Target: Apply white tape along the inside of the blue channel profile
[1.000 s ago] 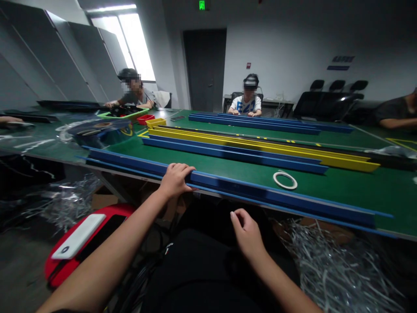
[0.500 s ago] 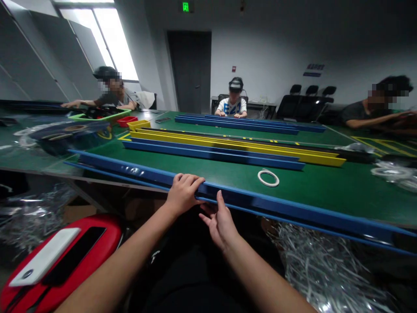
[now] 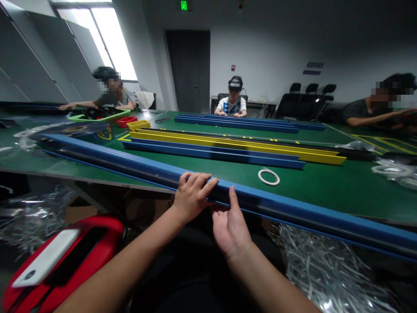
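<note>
A long blue channel-shaped profile (image 3: 293,205) lies slantwise across the near edge of the table, its left end farther away and its right end running out of view. My left hand (image 3: 193,193) is closed over its upper edge, fingers on top and the thumb hidden. Just to the right, my right hand (image 3: 230,224) grips it from below, thumb up against the near face; its other fingers are mostly hidden under the profile. Beyond it lies a white ring (image 3: 269,184), perhaps a tape roll. Shorter-looking blue profiles (image 3: 208,153) and yellow profiles (image 3: 228,144) lie farther back.
The green table (image 3: 325,187) also bears a green tray (image 3: 122,114), red and yellow bins, and plastic-wrapped coils (image 3: 395,169). Shredded strips (image 3: 322,261) hang below at right. A red stool (image 3: 107,243) holding a white device stands at left. Three people sit around the table.
The blue profile's left end has swung farther left and up, and the profile looks turned about its length. Both my hands have moved slightly right, and my right fingers have closed in beneath it.
</note>
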